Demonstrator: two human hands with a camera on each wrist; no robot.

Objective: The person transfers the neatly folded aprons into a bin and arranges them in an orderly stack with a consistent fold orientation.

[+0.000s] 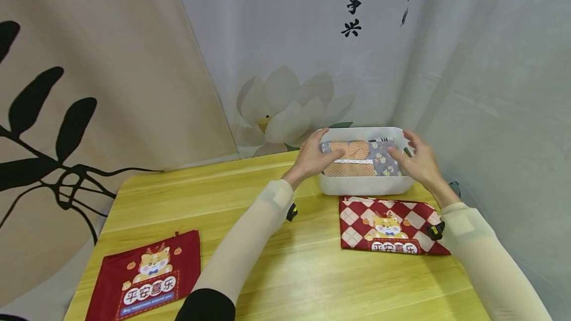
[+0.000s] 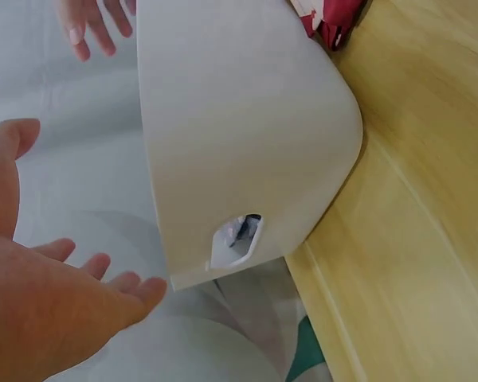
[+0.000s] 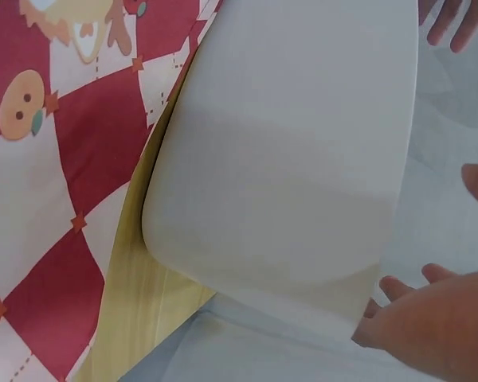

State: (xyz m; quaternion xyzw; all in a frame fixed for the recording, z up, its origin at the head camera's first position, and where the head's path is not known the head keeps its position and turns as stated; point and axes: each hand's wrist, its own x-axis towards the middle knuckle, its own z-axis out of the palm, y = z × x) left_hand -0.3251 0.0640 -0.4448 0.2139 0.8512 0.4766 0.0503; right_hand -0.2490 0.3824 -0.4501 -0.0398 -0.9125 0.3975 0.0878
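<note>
A white basket (image 1: 366,186) stands at the back right of the table, holding folded fabric (image 1: 385,160) in grey floral and orange dotted print with a lace strip. The left hand (image 1: 312,156) is at the basket's left end, fingers spread and thumb over the fabric. At the right end, the right hand (image 1: 419,161) has its fingers near the rim and its thumb over the fabric. In the left wrist view the left hand (image 2: 56,302) is beside the basket wall (image 2: 247,127) with its handle hole. The right wrist view has the right hand (image 3: 438,318) by the rim, fingers relaxed.
A folded red-and-white checked cloth (image 1: 392,227) with a cartoon animal lies just in front of the basket. Another red cloth (image 1: 147,276) lies at the table's front left. Curtains (image 1: 312,24) hang behind the wooden table (image 1: 214,197).
</note>
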